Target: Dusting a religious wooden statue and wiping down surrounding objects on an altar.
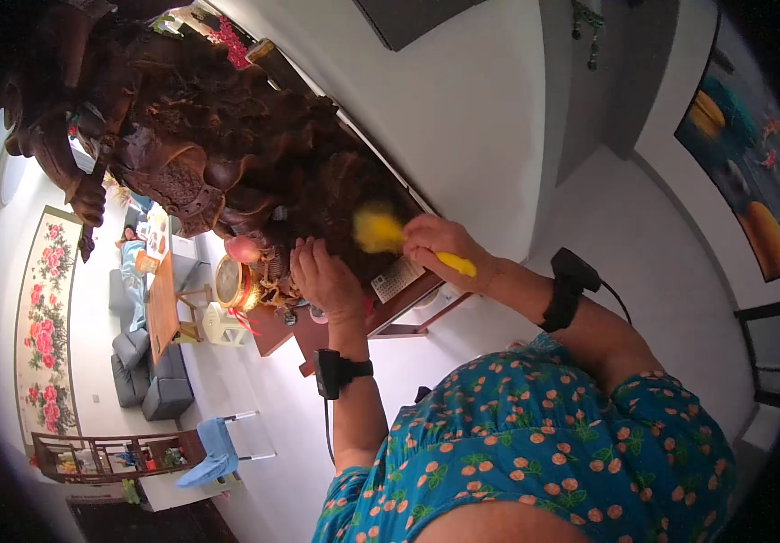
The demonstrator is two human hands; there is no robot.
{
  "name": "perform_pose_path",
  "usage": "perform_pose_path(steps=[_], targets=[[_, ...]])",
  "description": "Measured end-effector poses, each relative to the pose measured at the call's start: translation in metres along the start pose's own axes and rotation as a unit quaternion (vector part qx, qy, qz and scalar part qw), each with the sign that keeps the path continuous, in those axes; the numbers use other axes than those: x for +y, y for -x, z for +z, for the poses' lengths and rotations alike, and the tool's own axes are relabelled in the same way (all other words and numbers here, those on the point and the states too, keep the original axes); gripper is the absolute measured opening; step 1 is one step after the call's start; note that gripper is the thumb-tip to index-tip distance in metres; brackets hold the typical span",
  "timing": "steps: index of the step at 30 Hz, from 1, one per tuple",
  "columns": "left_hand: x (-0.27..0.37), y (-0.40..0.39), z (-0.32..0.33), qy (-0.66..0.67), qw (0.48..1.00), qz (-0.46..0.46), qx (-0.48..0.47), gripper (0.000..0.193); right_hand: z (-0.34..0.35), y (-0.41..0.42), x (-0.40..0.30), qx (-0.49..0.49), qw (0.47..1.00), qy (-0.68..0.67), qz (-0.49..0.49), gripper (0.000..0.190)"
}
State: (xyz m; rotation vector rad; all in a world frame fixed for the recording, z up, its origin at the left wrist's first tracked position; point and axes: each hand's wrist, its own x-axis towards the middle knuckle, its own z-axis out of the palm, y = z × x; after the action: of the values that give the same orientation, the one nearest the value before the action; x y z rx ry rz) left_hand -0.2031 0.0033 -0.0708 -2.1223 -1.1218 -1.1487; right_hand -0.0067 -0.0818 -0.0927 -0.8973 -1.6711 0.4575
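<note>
A large dark wood carving (227, 156) of an armoured figure fills the upper left, with deep folds and ridges. My right hand (447, 248) grips the yellow handle of a duster (379, 229); its fluffy yellow head is blurred against the lower part of the carving. My left hand (322, 275) lies with extended fingers against the carving's lower edge, beside small carved details; its fingertips are partly hidden. Just left of that hand are a pink rounded piece (242, 249) and a gold drum-shaped ornament (233, 284) with red ribbon.
The carving stands on a reddish-brown wooden table (390, 305), where a printed card (398, 278) lies near my right hand. A white wall (458, 115) rises close behind. Farther off are a white plastic stool (225, 326), a wooden table (161, 298), grey sofas (169, 387) and a reclining person (133, 271).
</note>
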Motion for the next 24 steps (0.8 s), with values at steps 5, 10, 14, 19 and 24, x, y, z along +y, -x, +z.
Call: perform_pose_path(steps=[5,10,14,19,24], targets=[[-0.002,0.002,0.006,-0.013,1.000,0.003,0.016,0.028,-0.001,0.001,0.004,0.079,0.986,0.148,0.021,0.013],[-0.003,0.004,0.007,-0.014,1.000,-0.011,0.013,0.028,0.001,0.007,0.000,0.083,0.989,0.122,0.019,0.011],[-0.006,0.005,0.009,-0.010,1.000,-0.003,0.026,0.028,0.001,0.007,-0.003,0.071,0.991,0.115,0.021,0.013],[-0.004,0.006,0.008,-0.011,1.000,-0.001,0.030,0.027,-0.002,0.005,-0.011,0.085,0.990,0.103,0.037,0.018],[-0.005,0.006,0.007,-0.004,1.000,0.000,0.028,0.026,-0.003,-0.006,-0.031,0.115,0.987,0.104,0.033,0.020]])
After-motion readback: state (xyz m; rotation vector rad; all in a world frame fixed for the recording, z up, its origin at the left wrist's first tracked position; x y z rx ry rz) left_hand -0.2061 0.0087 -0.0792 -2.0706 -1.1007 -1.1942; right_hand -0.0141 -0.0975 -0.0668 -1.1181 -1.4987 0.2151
